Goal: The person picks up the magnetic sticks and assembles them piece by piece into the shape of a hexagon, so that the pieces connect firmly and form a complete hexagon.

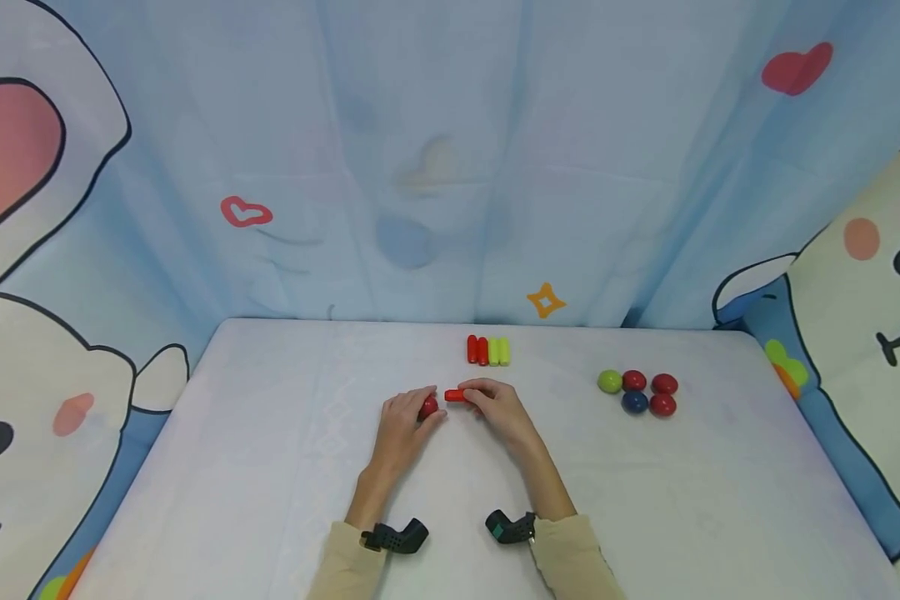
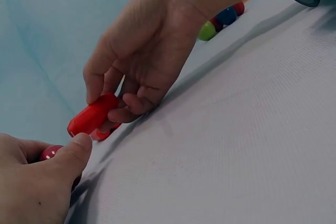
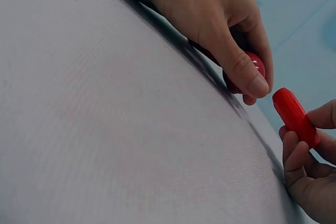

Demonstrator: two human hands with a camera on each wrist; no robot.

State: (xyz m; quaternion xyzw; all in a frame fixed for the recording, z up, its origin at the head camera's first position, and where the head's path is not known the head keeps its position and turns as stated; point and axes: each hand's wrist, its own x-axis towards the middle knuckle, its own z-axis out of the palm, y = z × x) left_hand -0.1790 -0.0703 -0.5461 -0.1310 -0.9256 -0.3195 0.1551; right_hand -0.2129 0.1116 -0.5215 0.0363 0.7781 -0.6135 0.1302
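Note:
The left hand (image 1: 405,429) grips a dark red ball (image 1: 429,407) between thumb and fingers; in the right wrist view the ball (image 3: 255,63) shows behind the thumb. A bright red stick (image 1: 455,395) is pinched by the right hand (image 1: 498,412), lying level with one end pointing at the left hand. A small gap parts the stick from the ball. In the left wrist view the red stick (image 2: 93,115) is held by the thumb and fingertips of the right hand (image 2: 149,45). Part of the ball is hidden by the left hand.
Two red sticks (image 1: 477,350) and two yellow-green sticks (image 1: 498,352) stand in a row at the back of the white table (image 1: 285,375). To the right lie a green ball (image 1: 610,382), a blue ball (image 1: 634,402) and several red balls (image 1: 663,384).

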